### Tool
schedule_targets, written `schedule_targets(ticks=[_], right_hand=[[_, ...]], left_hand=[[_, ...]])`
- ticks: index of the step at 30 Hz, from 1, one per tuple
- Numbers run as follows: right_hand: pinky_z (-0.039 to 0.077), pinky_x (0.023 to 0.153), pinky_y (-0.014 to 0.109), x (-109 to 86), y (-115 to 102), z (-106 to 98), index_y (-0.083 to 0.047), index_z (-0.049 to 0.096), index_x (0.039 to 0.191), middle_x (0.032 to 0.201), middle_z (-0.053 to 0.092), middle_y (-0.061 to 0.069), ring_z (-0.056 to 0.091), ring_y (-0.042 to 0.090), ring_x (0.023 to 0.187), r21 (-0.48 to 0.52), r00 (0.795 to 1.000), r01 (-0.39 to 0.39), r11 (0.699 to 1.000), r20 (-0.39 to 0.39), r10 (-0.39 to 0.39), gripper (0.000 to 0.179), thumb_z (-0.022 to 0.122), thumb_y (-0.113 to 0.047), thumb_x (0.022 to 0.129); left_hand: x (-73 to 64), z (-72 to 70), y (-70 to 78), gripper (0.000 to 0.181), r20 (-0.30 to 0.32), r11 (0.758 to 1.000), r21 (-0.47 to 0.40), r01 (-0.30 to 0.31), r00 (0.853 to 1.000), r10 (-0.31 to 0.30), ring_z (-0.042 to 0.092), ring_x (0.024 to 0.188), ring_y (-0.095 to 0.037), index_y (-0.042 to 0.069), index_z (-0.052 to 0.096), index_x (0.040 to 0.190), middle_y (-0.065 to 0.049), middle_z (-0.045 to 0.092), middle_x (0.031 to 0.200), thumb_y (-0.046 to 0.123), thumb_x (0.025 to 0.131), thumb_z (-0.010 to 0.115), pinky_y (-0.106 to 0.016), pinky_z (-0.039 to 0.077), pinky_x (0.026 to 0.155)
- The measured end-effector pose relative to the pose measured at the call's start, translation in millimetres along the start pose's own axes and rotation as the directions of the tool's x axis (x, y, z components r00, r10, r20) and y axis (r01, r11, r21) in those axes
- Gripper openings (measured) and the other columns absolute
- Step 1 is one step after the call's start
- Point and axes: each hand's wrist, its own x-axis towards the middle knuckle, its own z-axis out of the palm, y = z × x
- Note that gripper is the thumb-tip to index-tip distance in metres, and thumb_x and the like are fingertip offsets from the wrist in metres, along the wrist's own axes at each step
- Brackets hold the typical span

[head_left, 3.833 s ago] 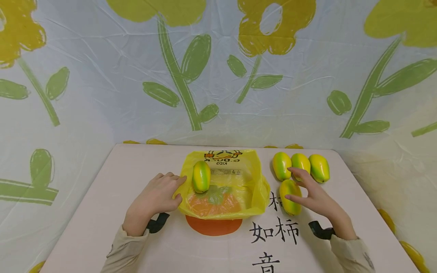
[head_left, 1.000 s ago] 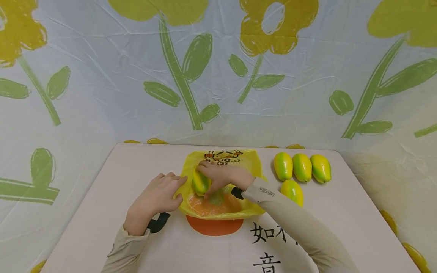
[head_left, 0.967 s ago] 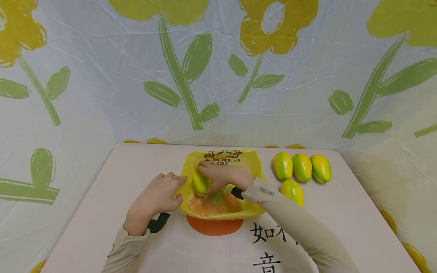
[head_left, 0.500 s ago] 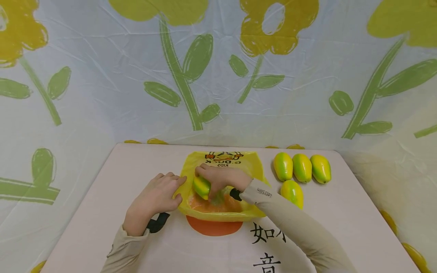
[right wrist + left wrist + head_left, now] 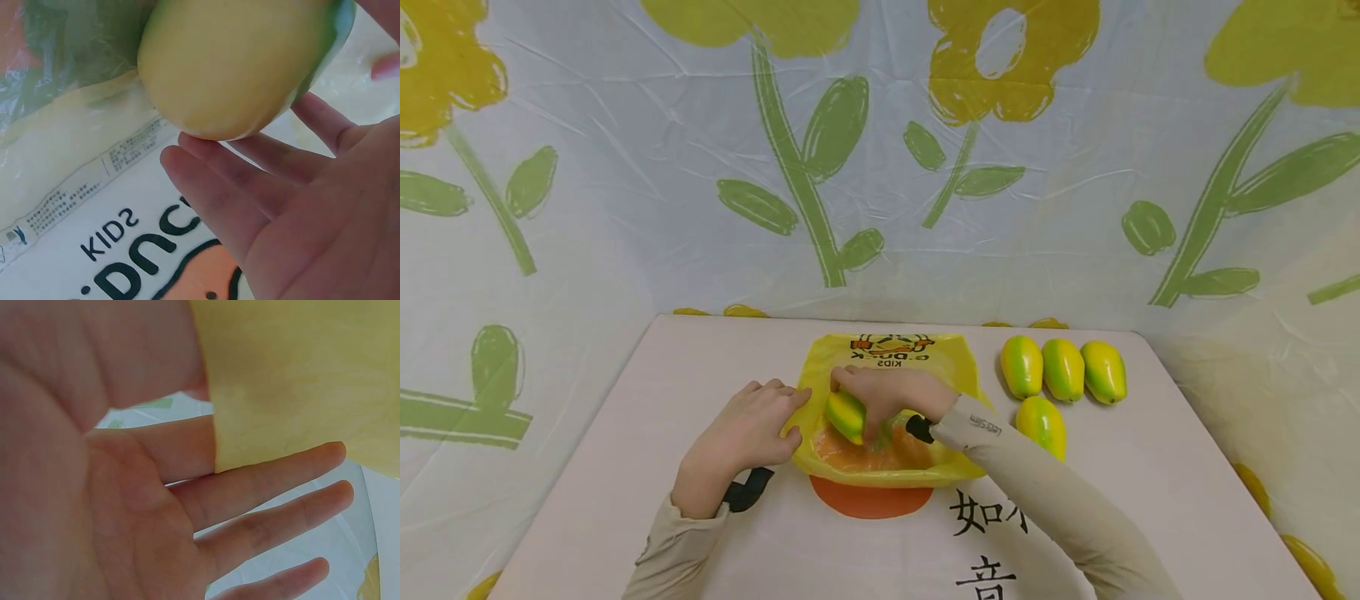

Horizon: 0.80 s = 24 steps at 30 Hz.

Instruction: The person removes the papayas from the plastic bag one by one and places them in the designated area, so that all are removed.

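A yellow plastic bag [image 5: 940, 358] with a printed duck lies spread on the table. Over its left side, my right hand [image 5: 891, 392] holds a yellow-green papaya [image 5: 846, 419], which lies tilted. In the right wrist view, fingers of my right hand [image 5: 325, 194] rest against the rounded end of that papaya [image 5: 231, 69]; the thumb is mostly out of frame. My left hand [image 5: 752, 429] is at the bag's left edge, thumb and index spread apart. The left wrist view shows the bag [image 5: 294, 375] covering thumb and index tips; the other fingers are straight.
Several more papayas [image 5: 1022, 367] sit right of the bag. The nearest papaya [image 5: 1042, 423] is partly behind my right sleeve. A pale tabletop [image 5: 820, 558] carries black characters and an orange print [image 5: 872, 502]. Flower-patterned cloth [image 5: 880, 275] walls the back and sides.
My right hand has come left from beside the loose papayas and taken hold of the one at the bag. That papaya has tilted and shifted slightly nearer. My left hand stays put.
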Motion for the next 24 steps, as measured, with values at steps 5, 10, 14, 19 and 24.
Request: schedule_targets(ticks=[5, 10, 14, 19, 24], right_hand=[[0.046, 0.087, 0.026, -11.3, -2.8, -4.2, -0.019, 0.039, 0.129, 0.114, 0.047, -0.004, 0.051, 0.014, 0.100, -0.018, 1.000, 0.013, 1.000, -0.009, -0.013, 0.082, 0.092, -0.018, 0.067], [0.045, 0.092, 0.027, -26.0, -6.6, -11.7, -0.017, 0.041, 0.131, 0.116, 0.049, -0.005, 0.050, 0.014, 0.104, -0.019, 0.998, 0.050, 0.999, -0.039, -0.051, 0.082, 0.092, -0.018, 0.067], [0.044, 0.093, 0.027, -38.7, -7.4, -15.4, -0.014, 0.042, 0.133, 0.117, 0.051, -0.005, 0.050, 0.013, 0.105, -0.042, 0.993, 0.078, 0.996, -0.080, -0.082, 0.082, 0.091, -0.017, 0.067], [0.046, 0.093, 0.029, -58.2, -8.2, -17.2, -0.012, 0.042, 0.137, 0.120, 0.051, -0.003, 0.051, 0.014, 0.105, -0.019, 0.984, 0.091, 0.996, -0.150, -0.093, 0.086, 0.091, -0.017, 0.067], [0.043, 0.100, 0.034, -80.9, -8.0, -15.8, -0.009, 0.040, 0.141, 0.131, 0.050, 0.001, 0.050, 0.016, 0.112, 0.032, 0.967, 0.122, 0.992, -0.230, -0.111, 0.090, 0.090, -0.017, 0.067]], left_hand=[[-0.2, 0.2, 0.4, 0.047, -0.004, 1.000, 0.006, -0.009, 1.000, 0.009, 0.060, 0.109, -0.033, 0.000, 0.066, 0.127, -0.014, 0.069, 0.118, 0.016, 0.083, 0.063, -0.051, 0.046, 0.089], [-0.6, -0.5, 0.5, 0.046, -0.008, 1.000, 0.008, -0.016, 1.000, 0.016, 0.061, 0.107, -0.033, -0.001, 0.066, 0.126, -0.014, 0.069, 0.116, 0.015, 0.083, 0.063, -0.051, 0.047, 0.087], [-1.0, -1.4, 0.8, 0.046, -0.009, 1.000, 0.003, -0.014, 1.000, 0.014, 0.061, 0.106, -0.033, -0.001, 0.066, 0.125, -0.014, 0.069, 0.116, 0.015, 0.082, 0.063, -0.051, 0.047, 0.087], [-1.8, -3.3, 1.3, 0.046, 0.001, 1.000, -0.002, -0.007, 1.000, 0.007, 0.060, 0.107, -0.033, -0.001, 0.066, 0.126, -0.014, 0.069, 0.116, 0.014, 0.083, 0.062, -0.052, 0.046, 0.088], [-0.7, -3.3, 0.9, 0.046, 0.005, 1.000, -0.003, -0.005, 1.000, 0.005, 0.060, 0.107, -0.033, -0.001, 0.066, 0.126, -0.015, 0.069, 0.117, 0.014, 0.083, 0.062, -0.052, 0.046, 0.087]])
